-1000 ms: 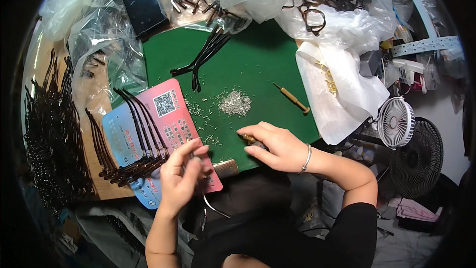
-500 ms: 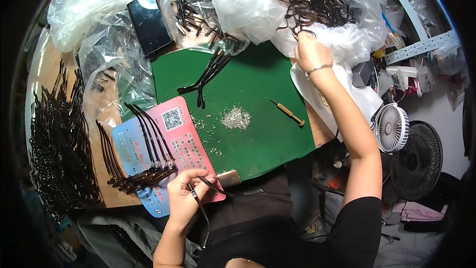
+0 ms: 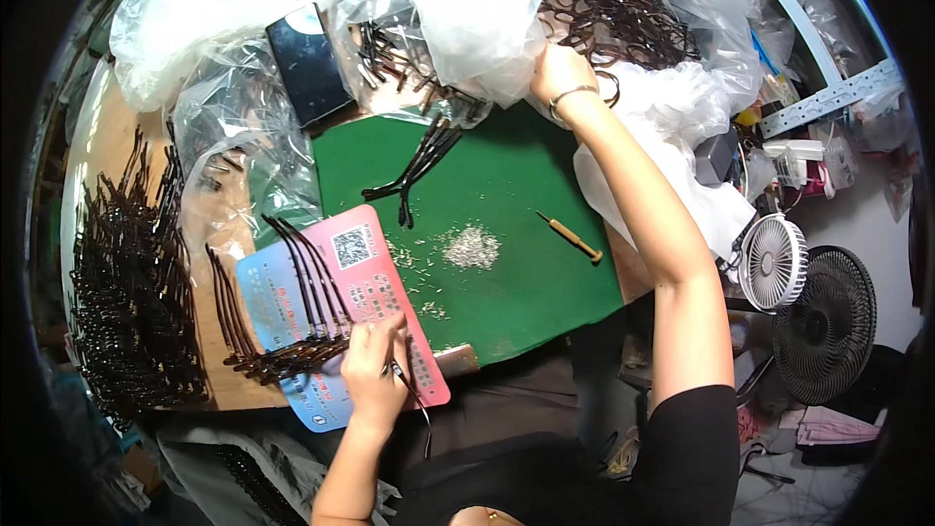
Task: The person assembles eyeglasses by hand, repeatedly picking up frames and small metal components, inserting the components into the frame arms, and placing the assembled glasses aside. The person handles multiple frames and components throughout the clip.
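My left hand (image 3: 373, 370), low over a pink-and-blue printed card (image 3: 429, 370), is closed on a thin dark eyeglass temple (image 3: 419, 404) that hangs toward my lap. At the far right, my right hand (image 3: 563, 76) is closed beside an opened plastic bag. A dark rimmed glasses front (image 3: 614, 90) juts out next to that hand and appears held; its fingers are partly hidden. Behind it lies a heap of brown glasses fronts (image 3: 633, 15). A row of finished-looking dark temples (image 3: 317, 273) rests across the card.
On the green mat (image 3: 526, 302) lie a pile of tiny silvery screws (image 3: 471, 247), a yellow-handled screwdriver (image 3: 575, 239) and several black temples (image 3: 424, 166). A large stack of dark temples (image 3: 131, 292) fills the left. A black box (image 3: 310, 68) and a white fan (image 3: 772, 263) flank the mat.
My right hand has moved left and slightly away, along the bag's near edge. My left hand has shifted slightly right with the temple, and the whole view has shifted a little.
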{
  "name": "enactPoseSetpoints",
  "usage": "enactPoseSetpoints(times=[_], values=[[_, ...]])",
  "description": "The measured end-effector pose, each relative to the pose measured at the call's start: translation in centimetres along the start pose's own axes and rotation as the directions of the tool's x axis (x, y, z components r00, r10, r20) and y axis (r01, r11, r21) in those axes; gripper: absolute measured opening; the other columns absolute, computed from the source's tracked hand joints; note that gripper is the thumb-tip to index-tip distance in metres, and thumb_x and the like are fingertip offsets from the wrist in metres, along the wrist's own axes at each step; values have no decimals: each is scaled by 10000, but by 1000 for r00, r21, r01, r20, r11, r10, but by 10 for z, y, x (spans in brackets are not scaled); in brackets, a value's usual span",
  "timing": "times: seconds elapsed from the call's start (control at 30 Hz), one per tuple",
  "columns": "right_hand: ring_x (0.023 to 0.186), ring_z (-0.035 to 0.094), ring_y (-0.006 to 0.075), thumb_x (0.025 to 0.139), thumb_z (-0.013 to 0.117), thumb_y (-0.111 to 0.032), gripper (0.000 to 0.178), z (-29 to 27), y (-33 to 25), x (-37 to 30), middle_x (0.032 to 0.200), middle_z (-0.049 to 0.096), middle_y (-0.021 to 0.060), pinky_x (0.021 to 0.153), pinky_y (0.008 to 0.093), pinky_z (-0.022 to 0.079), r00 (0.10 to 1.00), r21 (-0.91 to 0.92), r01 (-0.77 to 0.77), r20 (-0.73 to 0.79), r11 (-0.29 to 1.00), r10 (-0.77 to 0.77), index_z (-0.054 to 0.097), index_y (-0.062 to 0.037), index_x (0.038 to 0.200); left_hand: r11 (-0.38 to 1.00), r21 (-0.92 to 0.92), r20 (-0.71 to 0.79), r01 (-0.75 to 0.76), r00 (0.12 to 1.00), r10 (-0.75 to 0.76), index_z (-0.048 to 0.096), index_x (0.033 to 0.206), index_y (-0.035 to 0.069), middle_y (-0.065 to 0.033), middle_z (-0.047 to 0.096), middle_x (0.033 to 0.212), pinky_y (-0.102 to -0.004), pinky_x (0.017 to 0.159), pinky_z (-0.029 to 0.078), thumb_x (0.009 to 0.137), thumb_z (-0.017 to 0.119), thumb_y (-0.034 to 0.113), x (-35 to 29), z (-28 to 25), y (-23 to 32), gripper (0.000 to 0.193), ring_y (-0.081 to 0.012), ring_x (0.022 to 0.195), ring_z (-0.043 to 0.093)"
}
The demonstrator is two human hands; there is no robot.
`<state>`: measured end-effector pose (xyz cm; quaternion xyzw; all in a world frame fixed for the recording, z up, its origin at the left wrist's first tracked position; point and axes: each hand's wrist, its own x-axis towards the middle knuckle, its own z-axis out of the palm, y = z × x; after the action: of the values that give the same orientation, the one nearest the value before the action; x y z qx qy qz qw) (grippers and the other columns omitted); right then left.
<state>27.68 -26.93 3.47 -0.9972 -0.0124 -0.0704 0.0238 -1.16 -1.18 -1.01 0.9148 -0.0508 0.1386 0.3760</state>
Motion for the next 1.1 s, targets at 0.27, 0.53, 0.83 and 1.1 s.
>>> enactPoseSetpoints(times=[0.27,0.53,0.83,1.1], values=[[743,611,287,737,547,-140,227,-68,16,-91,800,623,144,719,352,476,997,562,-25,73,827,-20,553,-15,927,994,-104,-34,17,999,-20,597,926,-15,-139,617,807,-304,619,478,788,617,-25,-5,-4,-3,140,-250,673,596],[665,563,120,769,604,-57,142,-53,-45,-258,780,584,47,597,252,463,564,902,-341,422,266,-709,557,-20,897,737,-539,64,409,892,-448,507,998,22,4,500,622,-165,421,343,920,506,80,-3,-11,20,97,-33,476,436],[781,619,220,793,625,-160,179,-21,-67,-275,841,631,84,697,316,474,390,773,-386,632,503,-670,549,-40,901,784,-446,114,431,897,-428,501,1022,-29,-55,553,835,-180,527,495,937,476,62,-5,7,5,128,-66,603,584],[839,645,260,799,637,-184,210,-27,-60,-265,899,652,105,718,336,496,373,791,-292,612,537,-698,570,-41,938,794,-466,111,391,916,-386,525,994,-34,-54,573,827,-183,516,498,930,479,39,-1,8,4,107,-68,592,598]])
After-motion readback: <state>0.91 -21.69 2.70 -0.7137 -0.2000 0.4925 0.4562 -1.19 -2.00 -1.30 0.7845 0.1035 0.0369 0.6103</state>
